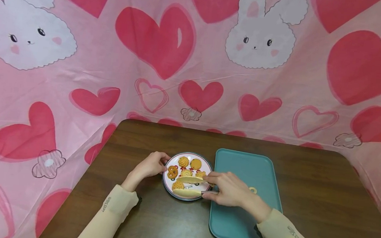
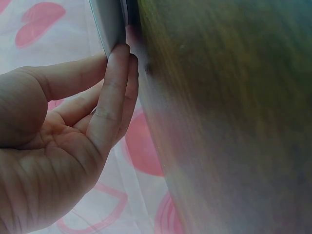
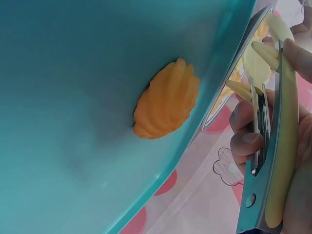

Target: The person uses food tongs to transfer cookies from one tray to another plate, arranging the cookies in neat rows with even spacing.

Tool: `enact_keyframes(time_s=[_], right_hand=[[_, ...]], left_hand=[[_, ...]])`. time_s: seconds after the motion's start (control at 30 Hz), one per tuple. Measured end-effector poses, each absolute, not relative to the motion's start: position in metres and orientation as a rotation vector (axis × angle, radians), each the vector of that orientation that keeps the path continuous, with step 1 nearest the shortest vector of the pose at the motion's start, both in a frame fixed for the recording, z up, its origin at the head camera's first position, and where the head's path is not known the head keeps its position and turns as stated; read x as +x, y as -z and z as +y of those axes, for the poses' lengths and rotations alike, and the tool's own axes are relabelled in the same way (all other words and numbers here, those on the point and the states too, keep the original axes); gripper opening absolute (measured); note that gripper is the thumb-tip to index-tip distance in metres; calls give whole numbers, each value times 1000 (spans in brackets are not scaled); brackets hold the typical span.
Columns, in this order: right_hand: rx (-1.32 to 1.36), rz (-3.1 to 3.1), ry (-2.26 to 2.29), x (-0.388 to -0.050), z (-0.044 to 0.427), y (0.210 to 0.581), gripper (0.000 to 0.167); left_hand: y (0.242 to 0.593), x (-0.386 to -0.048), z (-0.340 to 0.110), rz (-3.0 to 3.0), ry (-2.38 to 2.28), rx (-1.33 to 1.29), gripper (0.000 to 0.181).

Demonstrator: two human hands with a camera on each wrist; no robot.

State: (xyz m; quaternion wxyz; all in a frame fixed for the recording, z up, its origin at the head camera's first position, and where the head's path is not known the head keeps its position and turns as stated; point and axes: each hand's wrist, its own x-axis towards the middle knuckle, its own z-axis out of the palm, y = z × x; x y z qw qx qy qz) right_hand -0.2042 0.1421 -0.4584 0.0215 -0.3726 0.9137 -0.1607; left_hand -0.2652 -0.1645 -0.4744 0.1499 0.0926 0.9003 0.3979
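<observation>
My left hand (image 1: 151, 164) grips the left rim of a round white plate (image 1: 207, 167), thumb at the rim and fingers underneath in the left wrist view. Several cookies lie on the plate, among them a pretzel-shaped cookie (image 1: 172, 172), a round cookie (image 1: 195, 164) and a swirl cookie (image 1: 183, 161). In my right hand (image 1: 230, 190) is a pair of food tongs (image 3: 282, 146) with pale yellow tips. Its tips hover over the lower plate, spread apart, near another swirl cookie (image 1: 178, 185). Whether they touch it I cannot tell.
To the right lies a teal tray (image 1: 235, 226), partly under my right forearm. A ridged orange-brown cookie (image 3: 166, 100) rests on it. A small pale ring-shaped piece (image 1: 253, 189) shows beside my right wrist. The brown wooden table (image 1: 153, 222) meets a pink heart-patterned cloth (image 1: 212, 67) behind.
</observation>
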Motion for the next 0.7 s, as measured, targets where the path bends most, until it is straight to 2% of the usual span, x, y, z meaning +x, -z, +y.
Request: enact_keyframes(time_s=[0.3, 0.7], right_hand=[[-1167, 2840, 498, -204, 143, 459, 52], [-1150, 2904, 437, -204, 147, 452, 62]], left_hand=[[476, -266, -165, 2582, -1145, 271, 36], [476, -266, -165, 2595, -1133, 270, 36]])
